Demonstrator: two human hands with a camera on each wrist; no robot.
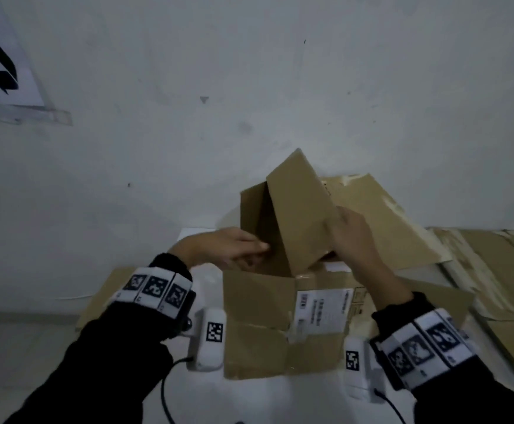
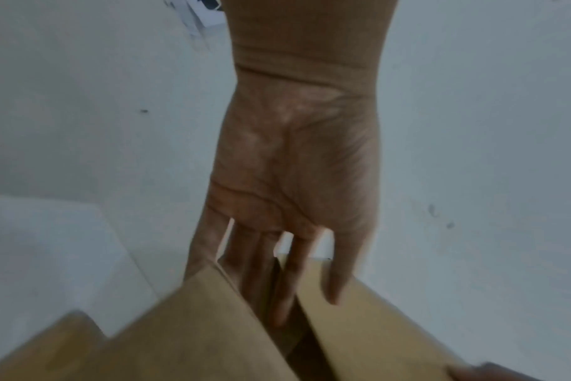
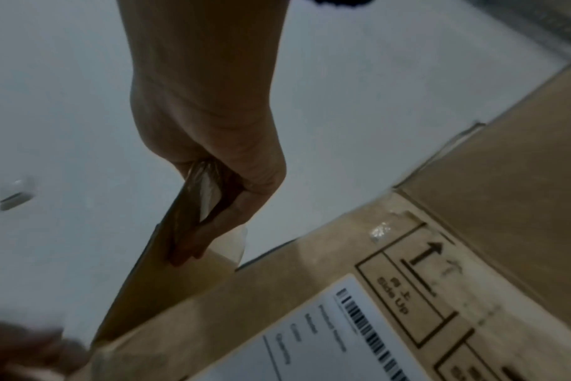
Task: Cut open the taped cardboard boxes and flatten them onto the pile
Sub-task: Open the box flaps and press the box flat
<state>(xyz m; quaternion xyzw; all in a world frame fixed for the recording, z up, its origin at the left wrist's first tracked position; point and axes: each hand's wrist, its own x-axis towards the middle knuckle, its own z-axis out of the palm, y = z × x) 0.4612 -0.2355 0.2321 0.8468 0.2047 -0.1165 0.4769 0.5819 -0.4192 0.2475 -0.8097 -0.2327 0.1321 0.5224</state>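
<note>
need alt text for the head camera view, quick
Two hands work an opened cardboard box on a white table: the right hand grips a raised flap, the left hand reaches inside. Flattened cardboard lies to the right.

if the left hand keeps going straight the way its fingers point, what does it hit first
Probably the raised flap of the box. The left hand points its straight fingers into the gap beside that flap, which the right hand holds up. Depth is unclear, so the fingers may already touch cardboard.
</note>
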